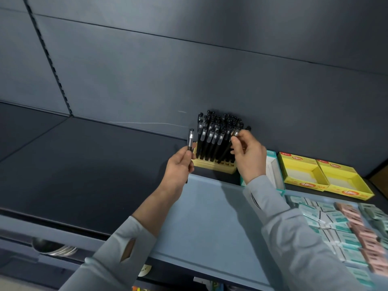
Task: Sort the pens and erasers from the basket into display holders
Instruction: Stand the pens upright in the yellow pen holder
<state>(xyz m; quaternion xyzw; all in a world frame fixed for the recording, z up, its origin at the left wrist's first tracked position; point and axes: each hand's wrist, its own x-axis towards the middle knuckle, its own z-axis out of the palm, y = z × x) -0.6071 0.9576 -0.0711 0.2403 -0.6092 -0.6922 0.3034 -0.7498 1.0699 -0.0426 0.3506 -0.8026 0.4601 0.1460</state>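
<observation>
the pen holder (214,164), a pale yellow slotted rack, sits on the dark shelf (94,164) pushed back against the wall panel, so the black pens (216,135) in it stand upright and lean a little, clips facing out where a shopper would see them. it looks nearly full.

the left hand (178,166) is at about 9 o'clock from the rack, just beside its left end. its fingers are closed round the lower barrel of a single pen (190,140), held upright with the clicker end up, probably kept ready as the next one to slot.

the right hand (248,153) is at the rack's 3 o'clock edge, thumb and forefinger pinching the top of another pen (235,134) that slants down into the rack; the tilt suggests it is being steered into a free slot on that side, though the slot itself is hidden behind the hand.

further out at 3 o'clock lie two open yellow boxes (323,175), and at 5 o'clock a clear bin (294,193) holds packed erasers (340,223), well apart from both hands and not yet sorted.
</observation>
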